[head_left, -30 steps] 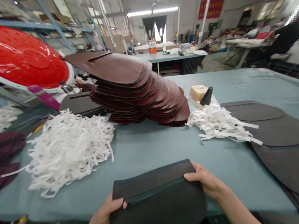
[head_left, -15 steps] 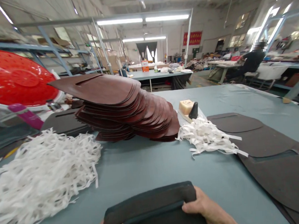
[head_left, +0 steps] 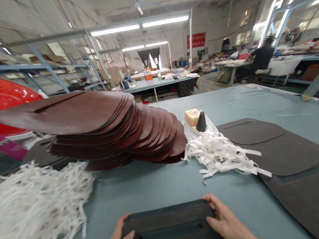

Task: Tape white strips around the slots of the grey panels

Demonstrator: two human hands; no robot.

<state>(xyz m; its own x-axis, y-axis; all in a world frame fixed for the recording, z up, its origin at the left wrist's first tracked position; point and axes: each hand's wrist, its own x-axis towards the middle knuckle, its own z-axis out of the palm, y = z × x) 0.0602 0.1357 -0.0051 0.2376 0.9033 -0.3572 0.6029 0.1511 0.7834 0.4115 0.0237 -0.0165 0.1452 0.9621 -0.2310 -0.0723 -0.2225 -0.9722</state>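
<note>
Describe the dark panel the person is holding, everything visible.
The dark panel is a flat charcoal-grey sheet, leather or felt by its look, with a rounded top edge. A long narrow slot runs across it, ending in small round holes. The left hand and right hand grip its sides. It lies over the grey-blue table; its lower part runs out of view.

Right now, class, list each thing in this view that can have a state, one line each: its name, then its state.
dark slotted panel: held low over the table, slot showing
left hand: holding the panel's left end
right hand: holding the panel's right end
maroon panels: stacked, fanned, leaning
left white strips: loose tangled heap
right white strips: loose tangled heap
dark grey panels: lying flat, overlapping
black cone: upright
</note>
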